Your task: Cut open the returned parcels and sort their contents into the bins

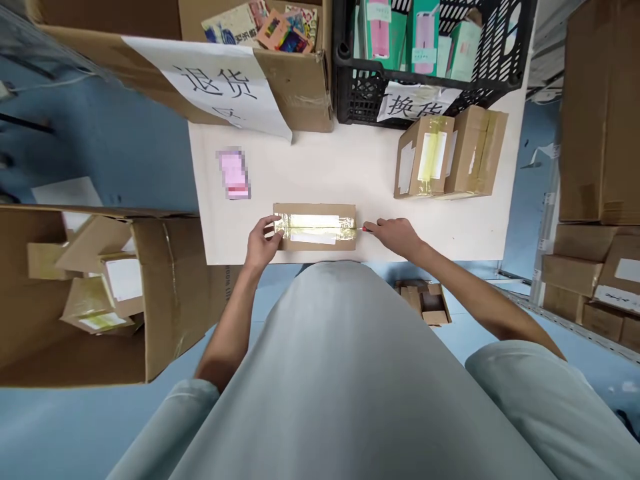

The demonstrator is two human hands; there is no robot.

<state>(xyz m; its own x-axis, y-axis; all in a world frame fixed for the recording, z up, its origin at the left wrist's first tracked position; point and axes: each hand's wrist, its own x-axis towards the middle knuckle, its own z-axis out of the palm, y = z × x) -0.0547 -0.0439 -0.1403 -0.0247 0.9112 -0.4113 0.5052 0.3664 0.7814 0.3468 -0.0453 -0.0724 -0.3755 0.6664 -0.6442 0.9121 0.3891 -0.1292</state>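
Note:
A long, narrow cardboard box (pixel 316 243) lies near the table's front edge, its seam covered by clear yellowish tape over a white label. My left hand (pixel 263 245) grips the box's left end, thumb on top and fingers around the edge. In my right hand (pixel 397 237) is a small red-handled cutter (pixel 367 229), closed in the fingers. Its thin tip points left and meets the taped seam at the box's right end. Most of the handle is hidden in the hand.
Two taped cartons (pixel 420 157) stand at the table's right. Behind them is a black crate (pixel 345 87) of green boxes. A large carton (pixel 300 87) with a paper sign stands back left. A blurred pink item (pixel 233 175) lies left. An open carton (pixel 175 287) holds boxes beside the table.

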